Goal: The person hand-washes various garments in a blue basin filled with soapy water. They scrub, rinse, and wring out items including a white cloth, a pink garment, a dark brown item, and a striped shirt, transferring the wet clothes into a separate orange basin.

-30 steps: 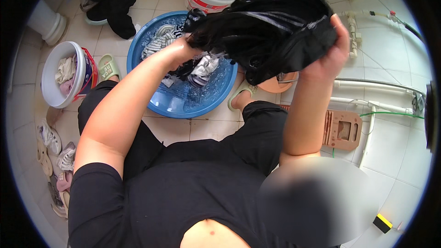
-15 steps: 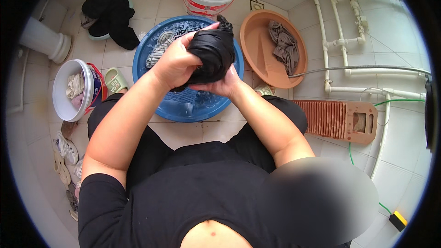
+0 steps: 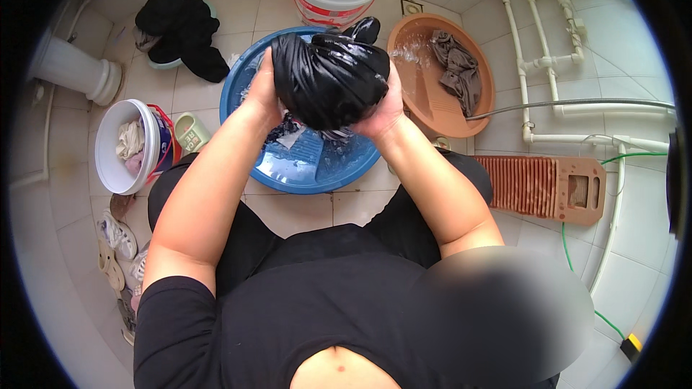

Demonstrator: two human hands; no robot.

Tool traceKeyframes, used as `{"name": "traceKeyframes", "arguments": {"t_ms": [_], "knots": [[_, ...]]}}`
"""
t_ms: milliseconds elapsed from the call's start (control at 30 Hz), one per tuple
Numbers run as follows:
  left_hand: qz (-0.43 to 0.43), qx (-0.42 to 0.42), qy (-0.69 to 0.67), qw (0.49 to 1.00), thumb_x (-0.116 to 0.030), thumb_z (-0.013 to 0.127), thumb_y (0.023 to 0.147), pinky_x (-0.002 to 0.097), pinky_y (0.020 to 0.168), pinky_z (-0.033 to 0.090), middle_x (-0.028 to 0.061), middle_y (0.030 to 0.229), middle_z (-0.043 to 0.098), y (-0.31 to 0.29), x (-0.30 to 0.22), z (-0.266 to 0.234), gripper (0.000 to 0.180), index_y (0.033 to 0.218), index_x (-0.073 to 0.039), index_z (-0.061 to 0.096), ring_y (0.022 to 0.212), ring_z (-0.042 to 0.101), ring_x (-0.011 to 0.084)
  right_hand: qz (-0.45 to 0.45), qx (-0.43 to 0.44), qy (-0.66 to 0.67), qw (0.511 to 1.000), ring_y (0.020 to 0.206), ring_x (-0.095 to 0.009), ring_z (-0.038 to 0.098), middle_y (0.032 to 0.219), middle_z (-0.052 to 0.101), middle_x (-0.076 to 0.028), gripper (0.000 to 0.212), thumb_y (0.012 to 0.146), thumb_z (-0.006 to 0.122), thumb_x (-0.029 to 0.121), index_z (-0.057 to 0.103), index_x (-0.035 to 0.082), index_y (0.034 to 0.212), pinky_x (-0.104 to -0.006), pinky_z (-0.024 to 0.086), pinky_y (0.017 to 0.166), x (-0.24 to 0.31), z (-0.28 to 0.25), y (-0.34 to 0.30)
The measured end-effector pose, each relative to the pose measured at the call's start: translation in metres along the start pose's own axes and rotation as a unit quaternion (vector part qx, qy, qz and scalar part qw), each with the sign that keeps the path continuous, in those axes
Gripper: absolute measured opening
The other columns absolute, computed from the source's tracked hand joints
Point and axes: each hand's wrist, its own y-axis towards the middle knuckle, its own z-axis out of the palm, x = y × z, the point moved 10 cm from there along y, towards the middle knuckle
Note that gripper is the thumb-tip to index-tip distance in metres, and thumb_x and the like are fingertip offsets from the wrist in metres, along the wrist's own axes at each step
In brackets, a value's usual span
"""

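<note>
1. Pale tiled floor (image 3: 292, 217), with white pipes (image 3: 523, 86) along the right wall.
2. Two bare hands: left hand (image 3: 265, 94) and right hand (image 3: 386, 109) grasp one wet, bunched black cloth (image 3: 328, 86), one at each side, above the blue basin (image 3: 310, 184).
3. Two basins: the blue one, in the middle, holds water and laundry (image 3: 288, 131); the orange basin (image 3: 425, 99), to its right, holds one brown garment (image 3: 455, 65).
4. Two white buckets: the far bucket (image 3: 324, 9) beyond the blue basin, the near bucket (image 3: 110, 155) at left, with pale cloth (image 3: 130, 140) inside.
5. One ridged washboard (image 3: 519, 181) at right; one dark heap (image 3: 184, 32) of clothes at upper left.
6. Hidden: several fingers, behind the black cloth, and much of the laundry, so its pieces cannot be counted.
7. Hard to make out: shoes (image 3: 119, 236) at left overlap too much to count; a grey blur covers the lower right. Dark lens edges cut off the room's corners.
</note>
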Motion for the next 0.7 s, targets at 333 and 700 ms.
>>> {"name": "traceKeyframes", "arguments": {"t_ms": [333, 700], "knots": [[0.167, 0.196, -0.178, 0.95, -0.013, 0.037, 0.084, 0.0385, 0.09, 0.044, 0.0181, 0.113, 0.054, -0.014, -0.054, 0.031, 0.038, 0.119, -0.001, 0.046, 0.101, 0.055, 0.0269, 0.143, -0.065, 0.034, 0.987, 0.116, -0.027, 0.046, 0.125, 0.048, -0.013, 0.061, 0.085, 0.033, 0.055, 0.048, 0.01, 0.123, -0.045, 0.033, 0.1, -0.048, -0.052, 0.006], [0.087, 0.046, -0.067, 0.993, -0.018, 0.038, 0.086, 0.0314, 0.077, 0.048, 0.0098, 0.091, 0.061, 0.006, -0.011, 0.017, 0.029, 0.096, 0.0, 0.058, 0.082, 0.06, 0.0202, -0.121, -0.062, -0.214, 0.967, 0.095, -0.024, 0.059, 0.106, 0.058, -0.015, 0.051, 0.081, 0.056, 0.042, 0.052, 0.001, 0.11, -0.0372, 0.047, 0.087, 0.035, -0.022, 0.001]]}}
